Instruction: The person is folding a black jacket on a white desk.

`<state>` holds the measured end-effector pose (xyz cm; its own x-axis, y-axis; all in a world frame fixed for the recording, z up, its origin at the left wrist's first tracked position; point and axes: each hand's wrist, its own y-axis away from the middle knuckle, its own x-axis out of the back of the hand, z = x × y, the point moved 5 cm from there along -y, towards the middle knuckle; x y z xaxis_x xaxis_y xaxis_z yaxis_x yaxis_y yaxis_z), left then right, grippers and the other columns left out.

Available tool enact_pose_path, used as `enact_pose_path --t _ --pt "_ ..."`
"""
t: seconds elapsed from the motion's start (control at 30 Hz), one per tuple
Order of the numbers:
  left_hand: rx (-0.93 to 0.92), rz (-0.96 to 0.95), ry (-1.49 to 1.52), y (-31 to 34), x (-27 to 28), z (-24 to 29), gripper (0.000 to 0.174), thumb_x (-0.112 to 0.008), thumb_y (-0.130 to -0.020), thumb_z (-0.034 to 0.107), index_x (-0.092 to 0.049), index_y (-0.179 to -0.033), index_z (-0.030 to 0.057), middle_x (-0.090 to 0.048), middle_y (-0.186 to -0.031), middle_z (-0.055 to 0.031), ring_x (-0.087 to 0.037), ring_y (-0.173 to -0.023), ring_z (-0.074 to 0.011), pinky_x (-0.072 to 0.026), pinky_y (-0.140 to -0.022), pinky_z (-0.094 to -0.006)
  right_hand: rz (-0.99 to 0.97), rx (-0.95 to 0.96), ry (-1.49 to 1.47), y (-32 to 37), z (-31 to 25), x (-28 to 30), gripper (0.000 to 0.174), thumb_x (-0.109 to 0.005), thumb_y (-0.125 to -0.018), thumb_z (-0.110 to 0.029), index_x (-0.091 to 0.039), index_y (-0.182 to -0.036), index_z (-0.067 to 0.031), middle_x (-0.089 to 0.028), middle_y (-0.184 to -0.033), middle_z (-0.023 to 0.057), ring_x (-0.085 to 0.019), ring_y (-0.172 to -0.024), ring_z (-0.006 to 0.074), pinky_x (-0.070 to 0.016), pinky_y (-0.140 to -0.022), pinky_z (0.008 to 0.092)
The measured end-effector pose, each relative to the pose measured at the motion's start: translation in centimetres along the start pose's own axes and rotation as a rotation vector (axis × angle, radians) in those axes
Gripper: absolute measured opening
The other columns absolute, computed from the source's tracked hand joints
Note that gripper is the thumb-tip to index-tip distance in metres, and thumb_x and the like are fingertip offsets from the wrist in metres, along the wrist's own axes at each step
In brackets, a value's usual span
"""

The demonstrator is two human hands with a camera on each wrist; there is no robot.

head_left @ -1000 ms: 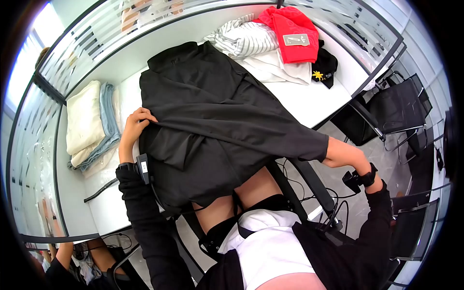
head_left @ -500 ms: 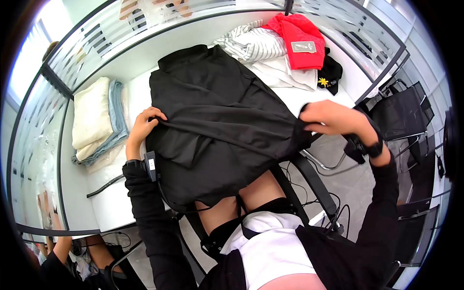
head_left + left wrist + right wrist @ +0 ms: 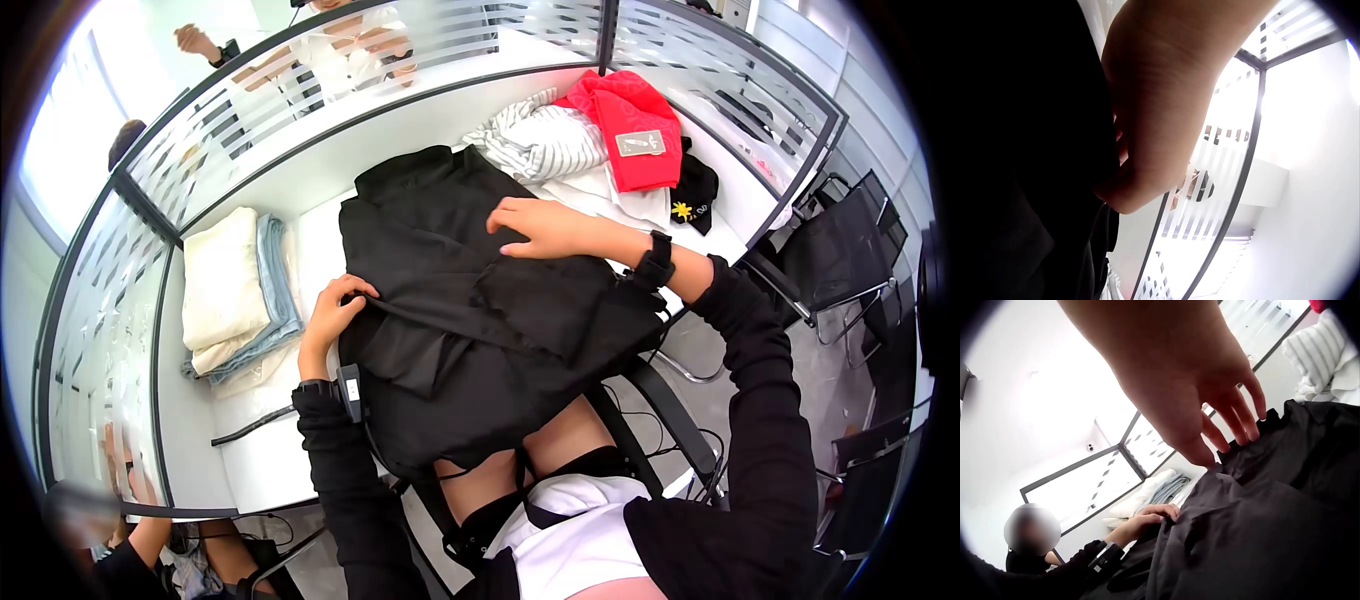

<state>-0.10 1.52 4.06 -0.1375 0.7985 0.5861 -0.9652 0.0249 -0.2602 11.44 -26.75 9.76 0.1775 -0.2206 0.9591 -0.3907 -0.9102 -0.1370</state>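
A black collared shirt (image 3: 430,385) lies spread over the table and hangs over its front edge above the person's lap, collar toward the back. At the shirt's left edge, the left hand (image 3: 332,312) pinches a fold of cloth between thumb and fingers. That grip is partly hidden by the hand itself in the left wrist view. Over the middle of the shirt is the right hand (image 3: 545,228), palm down. The right wrist view shows its fingers (image 3: 1244,422) spread and reaching down, fingertips right at the cloth. The right sleeve is laid inward across the body.
Folded cream and blue cloths (image 3: 225,290) lie at the left. A striped garment (image 3: 540,135), a red garment (image 3: 625,110) with a tag and a black cap-like item (image 3: 695,190) are heaped at the back right. Glazed partitions (image 3: 400,75) border the white table.
The right hand has carried the sleeve from the far right inward over the shirt's middle, and its fingers have loosened. The left hand keeps its hold on the left edge.
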Motion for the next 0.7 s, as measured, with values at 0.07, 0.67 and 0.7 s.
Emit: enact_pose_path --t 0.07,0.67,0.7 --pt "0.001 0.005 -0.013 0.0 0.0 0.2 0.019 -0.052 -0.069 0.002 -0.065 -0.082 0.0045 -0.06 -0.082 -0.0033 -0.049 -0.079 -0.017 -0.0394 -0.076 -0.0269 -0.048 -0.14 -0.025 0.8 1.9 -1.4 0.037 -0.064 -0.078 -0.034 -0.056 -0.102 -0.0061 -0.058 -0.098 0.0134 -0.057 -0.096 0.0291 -0.046 -0.079 0.0383" --pt "-0.007 -0.01 -0.04 -0.1 -0.1 0.3 0.02 -0.053 -0.068 0.001 -0.066 -0.083 0.0043 -0.062 -0.084 -0.0028 -0.05 -0.08 -0.0184 -0.0403 -0.076 -0.0281 -0.194 0.005 -0.792 0.0 1.5 -2.1 0.013 -0.061 -0.082 -0.013 -0.056 -0.089 -0.003 -0.063 -0.082 0.0078 -0.061 -0.079 0.0162 -0.0458 -0.068 0.0286" --pt "-0.012 -0.018 -0.034 -0.1 -0.1 0.4 0.02 -0.053 -0.068 0.001 -0.065 -0.083 0.0043 -0.062 -0.084 -0.0027 -0.05 -0.08 -0.0184 -0.0403 -0.076 -0.028 -0.159 -0.007 -0.7 0.0 1.8 -2.0 0.014 -0.061 -0.082 -0.015 -0.056 -0.089 -0.0029 -0.063 -0.082 0.0083 -0.061 -0.079 0.0168 -0.0458 -0.068 0.0288"
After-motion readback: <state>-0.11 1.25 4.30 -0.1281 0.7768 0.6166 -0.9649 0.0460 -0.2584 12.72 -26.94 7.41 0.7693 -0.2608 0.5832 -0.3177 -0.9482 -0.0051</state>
